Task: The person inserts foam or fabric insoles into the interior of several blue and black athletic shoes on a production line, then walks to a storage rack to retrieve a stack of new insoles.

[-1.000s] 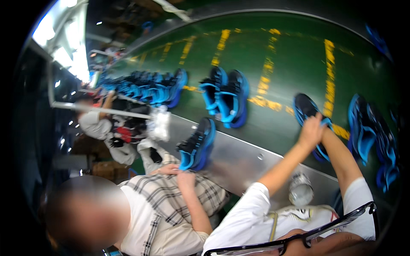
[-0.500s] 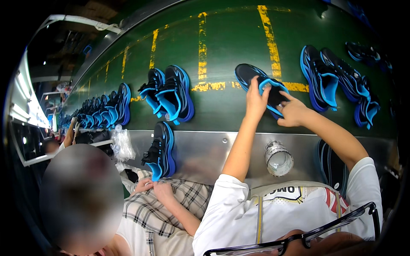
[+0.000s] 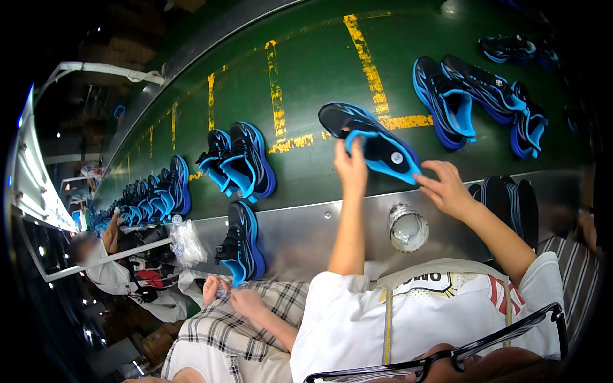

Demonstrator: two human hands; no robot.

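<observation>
In front of me a black and blue sneaker (image 3: 377, 142) lies at a slant over the green belt, toe to the far left and heel toward my right. My left hand (image 3: 352, 169) is closed on the near side of its upper, by the collar. My right hand (image 3: 450, 191) has its fingers apart, the fingertips at the heel. Inside the shoe, a round pale sticker shows on the dark insole. Below my right hand, several black insoles (image 3: 525, 207) lie on the metal ledge, partly hidden by my forearm.
A whitish-crusted can (image 3: 408, 228) stands on the metal ledge (image 3: 306, 231). Sneaker pairs (image 3: 252, 159) sit left, with others (image 3: 444, 102) right and a long row (image 3: 169, 188) farther left. A co-worker's hands (image 3: 246, 300) are beside a single sneaker (image 3: 241, 242), near clear plastic bags (image 3: 186, 242).
My right hand has come out of the shoe's opening to its heel, and the round sticker now shows inside. My left hand still grips the upper. The whole view has shifted.
</observation>
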